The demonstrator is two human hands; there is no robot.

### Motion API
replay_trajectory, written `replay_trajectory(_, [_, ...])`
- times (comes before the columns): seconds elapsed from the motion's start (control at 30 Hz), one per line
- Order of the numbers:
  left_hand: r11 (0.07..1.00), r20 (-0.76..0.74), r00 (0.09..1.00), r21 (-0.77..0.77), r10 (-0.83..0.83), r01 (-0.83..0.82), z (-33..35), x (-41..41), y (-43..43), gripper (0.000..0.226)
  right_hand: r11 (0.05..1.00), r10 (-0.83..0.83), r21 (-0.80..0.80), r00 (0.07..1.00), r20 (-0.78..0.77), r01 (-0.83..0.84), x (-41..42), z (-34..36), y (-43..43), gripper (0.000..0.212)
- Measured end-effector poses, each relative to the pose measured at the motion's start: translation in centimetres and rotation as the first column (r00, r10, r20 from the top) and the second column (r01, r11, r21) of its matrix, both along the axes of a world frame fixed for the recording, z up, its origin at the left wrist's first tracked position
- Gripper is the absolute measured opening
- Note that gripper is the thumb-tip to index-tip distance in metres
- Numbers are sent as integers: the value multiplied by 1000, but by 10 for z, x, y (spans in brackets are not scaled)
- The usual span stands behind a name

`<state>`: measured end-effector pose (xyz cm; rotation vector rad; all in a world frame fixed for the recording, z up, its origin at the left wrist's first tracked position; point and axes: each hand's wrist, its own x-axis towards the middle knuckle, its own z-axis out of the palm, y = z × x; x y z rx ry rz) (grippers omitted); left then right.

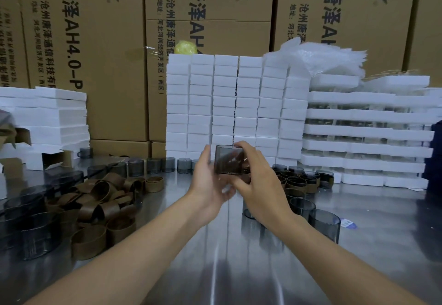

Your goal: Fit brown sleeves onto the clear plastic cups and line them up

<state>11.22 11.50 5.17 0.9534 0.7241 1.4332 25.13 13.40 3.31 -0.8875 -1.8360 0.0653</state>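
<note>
Grip: your left hand (211,185) and right hand (259,180) both clamp the clear cup (227,160), raised above the table (215,269). Looks light, stiff, slick; hold its sidewalls, not rim. Loose brown sleeves (100,199) lie left of grip.

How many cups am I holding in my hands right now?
1: a clear cup, raised over the table, gripped between the left hand and right hand. Others may be hidden.
</note>
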Motion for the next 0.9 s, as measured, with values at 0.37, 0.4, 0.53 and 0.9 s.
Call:
replay_trajectory(0.37, [998, 12, 1000, 63, 5, -5, 2, 6, 1, 66, 998, -14, 61, 986, -167, 25, -6, 5, -3, 65])
replay_trajectory(0.4, [993, -41, 998, 105, 53, -49, 3, 7, 0, 64, 998, -19, 58, 988, -155, 28, -5, 5, -2, 64])
replay_trajectory(0.53, [940, -140, 966, 295, 218, -169, 0, 10, -5, 46, 993, -90, 72, 992, -85, 97, 3, 4, 2, 63])
replay_trajectory(0.9, [953, -177, 973, 286, 151, -95, 5, 4, -9, 52, 971, 135, -167, 971, -199, -169, -6, 10, -10, 84])
